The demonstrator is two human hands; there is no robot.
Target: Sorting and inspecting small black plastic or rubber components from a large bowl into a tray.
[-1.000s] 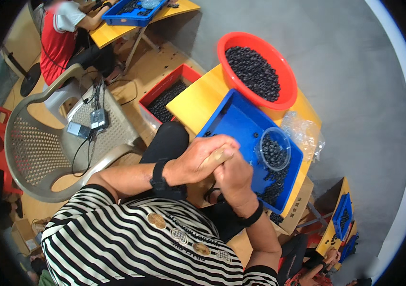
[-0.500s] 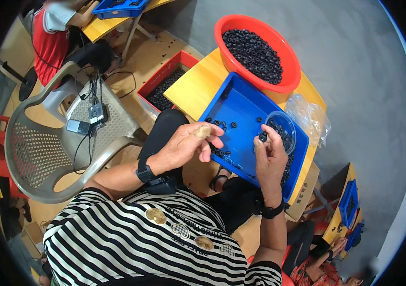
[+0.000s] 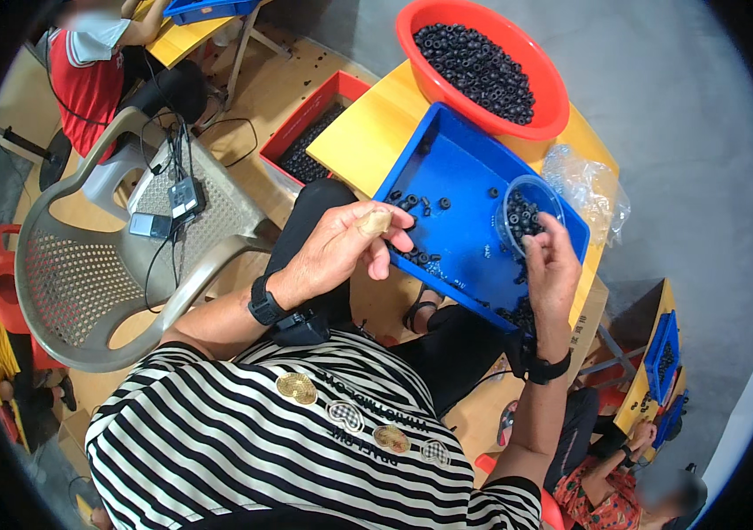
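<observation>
My left hand [image 3: 341, 246] hangs over the near left edge of a blue tray [image 3: 460, 221]. A tan covering [image 3: 374, 222] wraps its thumb, and its fingers are curled; whatever they hold, if anything, is hidden. My right hand [image 3: 555, 269] is at a clear round tub [image 3: 507, 228] standing in the tray's right part. Its thumb and fingertips come together at the tub's near side, over small black ring-shaped parts [image 3: 525, 215]. What is pinched there cannot be made out. More loose black parts [image 3: 444, 203] lie in the tray, mostly along its left and near edges.
The tray rests on a yellow table [image 3: 361, 132]. Behind it stands a red basin [image 3: 557, 97] full of black parts. A crumpled plastic bag [image 3: 602, 190] lies at right, a red box [image 3: 277, 146] of parts at left. A grey chair [image 3: 72, 283] holds cabled devices. Other people sit nearby.
My right hand has moved right, from over the tray to the clear tub; the black part seen in its fingers earlier is no longer distinguishable. My left hand keeps its curled pose. The whole view has shifted.
</observation>
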